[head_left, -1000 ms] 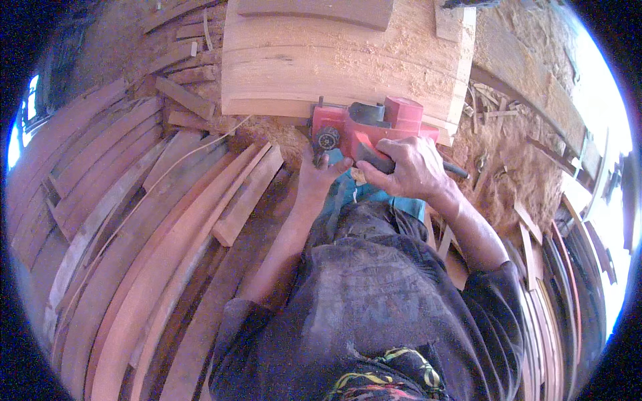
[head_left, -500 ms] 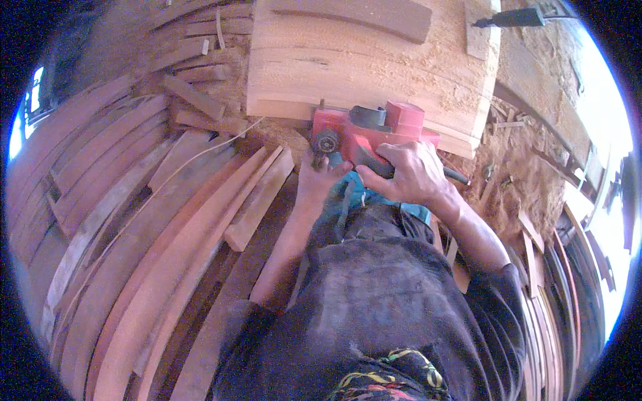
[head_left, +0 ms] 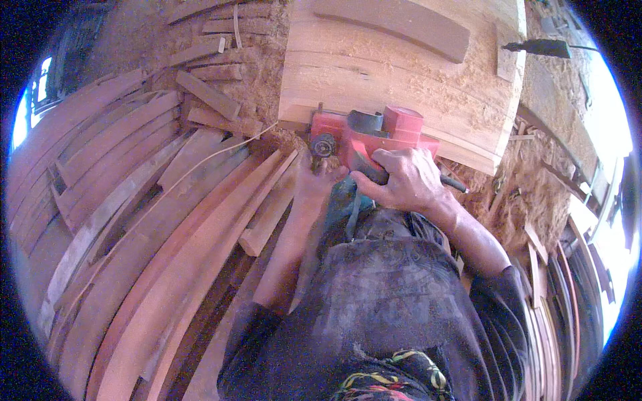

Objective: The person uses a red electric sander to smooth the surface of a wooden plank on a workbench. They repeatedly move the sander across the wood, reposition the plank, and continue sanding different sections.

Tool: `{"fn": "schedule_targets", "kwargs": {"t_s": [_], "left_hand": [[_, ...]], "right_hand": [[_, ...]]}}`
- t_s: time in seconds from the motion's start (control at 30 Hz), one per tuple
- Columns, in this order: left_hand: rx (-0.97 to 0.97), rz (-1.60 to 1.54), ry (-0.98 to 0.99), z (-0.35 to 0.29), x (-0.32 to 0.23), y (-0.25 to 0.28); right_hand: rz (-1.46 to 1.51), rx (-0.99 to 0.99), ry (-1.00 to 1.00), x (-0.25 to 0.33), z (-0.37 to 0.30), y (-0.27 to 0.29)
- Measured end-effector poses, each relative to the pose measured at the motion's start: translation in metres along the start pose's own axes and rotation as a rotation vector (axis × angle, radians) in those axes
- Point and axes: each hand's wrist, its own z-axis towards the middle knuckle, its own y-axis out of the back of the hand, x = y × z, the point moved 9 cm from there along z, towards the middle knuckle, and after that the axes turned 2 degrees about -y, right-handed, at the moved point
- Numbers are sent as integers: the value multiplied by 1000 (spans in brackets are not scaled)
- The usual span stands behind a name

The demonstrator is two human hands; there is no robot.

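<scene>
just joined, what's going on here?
A person has a red planer at the near edge of a pale board. The right hand grips its rear handle; the left hand is at the front knob, though its grip is too blurred to tell. A darker plank lies on the board's far part, with shavings scattered around. Long timber lies to the left. Whether the planer is running doesn't show.

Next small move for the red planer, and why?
Probably ease the red planer slightly left along the near edge of the board: the right hand grips its handle, the left hand is close by its round dark knob, and some edge shows beyond the planer's left end.
</scene>
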Motion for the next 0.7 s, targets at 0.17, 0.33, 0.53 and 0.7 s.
{"fn": "schedule_targets", "kwargs": {"t_s": [0.17, 0.33, 0.53, 0.7], "left_hand": [[-36, 84, 10, 3, 5, 28], [-28, 324, -108, 26, 19, 73], [-23, 400, -90, 28, -19, 88], [-2, 720, -252, 51, -23, 140]], "right_hand": [[24, -23, 30, 13, 10, -7], [34, -8, 33, 34, 26, -15], [32, 19, 35, 53, 45, -33], [10, 22, 81, 76, 63, -51]]}}
